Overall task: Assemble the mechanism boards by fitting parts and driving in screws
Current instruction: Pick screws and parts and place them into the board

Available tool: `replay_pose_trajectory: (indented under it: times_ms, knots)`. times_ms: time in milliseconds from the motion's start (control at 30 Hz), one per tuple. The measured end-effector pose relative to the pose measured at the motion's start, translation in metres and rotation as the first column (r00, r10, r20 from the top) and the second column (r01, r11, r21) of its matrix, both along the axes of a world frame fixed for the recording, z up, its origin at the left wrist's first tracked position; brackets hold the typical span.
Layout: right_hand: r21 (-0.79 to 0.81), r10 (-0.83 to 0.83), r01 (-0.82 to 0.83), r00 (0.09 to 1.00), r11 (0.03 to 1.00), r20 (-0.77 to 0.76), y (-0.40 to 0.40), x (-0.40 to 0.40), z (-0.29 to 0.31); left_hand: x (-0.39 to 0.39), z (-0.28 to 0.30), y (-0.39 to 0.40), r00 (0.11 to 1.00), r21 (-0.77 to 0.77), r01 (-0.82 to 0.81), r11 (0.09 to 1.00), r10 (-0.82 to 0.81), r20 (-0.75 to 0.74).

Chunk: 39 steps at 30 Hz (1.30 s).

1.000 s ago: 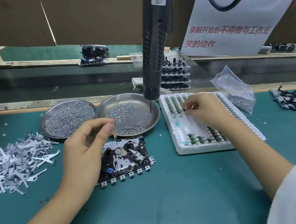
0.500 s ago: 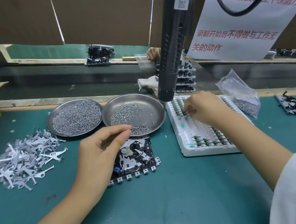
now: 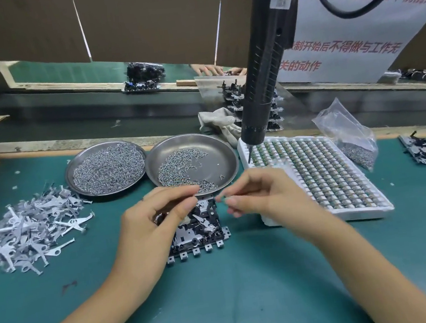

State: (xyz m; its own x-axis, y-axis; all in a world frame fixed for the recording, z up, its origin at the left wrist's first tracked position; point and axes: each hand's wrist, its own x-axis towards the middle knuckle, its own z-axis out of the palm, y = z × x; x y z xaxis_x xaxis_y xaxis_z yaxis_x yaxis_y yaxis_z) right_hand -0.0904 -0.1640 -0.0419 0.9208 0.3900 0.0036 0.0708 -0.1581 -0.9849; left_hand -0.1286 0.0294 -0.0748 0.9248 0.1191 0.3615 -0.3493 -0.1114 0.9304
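Left hand (image 3: 149, 223): fingers curled, thumb and forefinger close together over the board; a held part cannot be made out.
Right hand (image 3: 261, 198): pinches a small, blurred part.
Board (image 3: 197, 232): flat on the mat, under the left fingertips.
Screw dish (image 3: 192, 161): just beyond both hands.

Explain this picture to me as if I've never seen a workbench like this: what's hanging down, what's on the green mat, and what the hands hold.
One camera on the worker's head looks down at the green mat. The black tool hanging from above is an electric screwdriver. On the mat lie a pile of grey metal levers, two steel dishes of screws, a white tray of small parts, and the mechanism board. The left hand hovers over the board, fingers curled. The right hand seems to pinch a tiny part, too blurred to identify.
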Motion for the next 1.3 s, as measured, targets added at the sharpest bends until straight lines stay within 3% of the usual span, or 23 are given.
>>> replay_pose_trajectory:
  times_ms: [133, 233, 800, 1000, 1300]
  knots:
    - [0.271, 0.021, 0.0, 0.997, 0.963, -0.075, 0.018, -0.007, -0.021, -0.001, -0.004, -0.001, 0.999, 0.032, 0.052, 0.998, -0.053, 0.007]
    - [0.341, -0.03, 0.06, 0.995, 0.938, -0.094, 0.021, -0.009, -0.027, 0.0, -0.007, -0.001, 0.998, 0.005, 0.065, 0.998, -0.065, -0.014]
    - [0.304, -0.069, 0.078, 0.997, 0.95, -0.041, 0.026, -0.015, -0.024, 0.0, -0.008, -0.002, 0.999, 0.083, 0.053, 0.995, -0.052, -0.013]
    - [0.121, -0.085, 0.062, 0.978, 0.991, 0.191, 0.029, -0.018, -0.025, 0.0, -0.003, 0.002, 0.997, 0.185, -0.041, 0.982, 0.028, 0.073]
    - [0.082, -0.11, 0.086, 0.923, 0.993, 0.369, 0.034, -0.018, -0.033, 0.0, 0.002, 0.013, 0.994, 0.324, -0.027, 0.946, -0.009, 0.109]
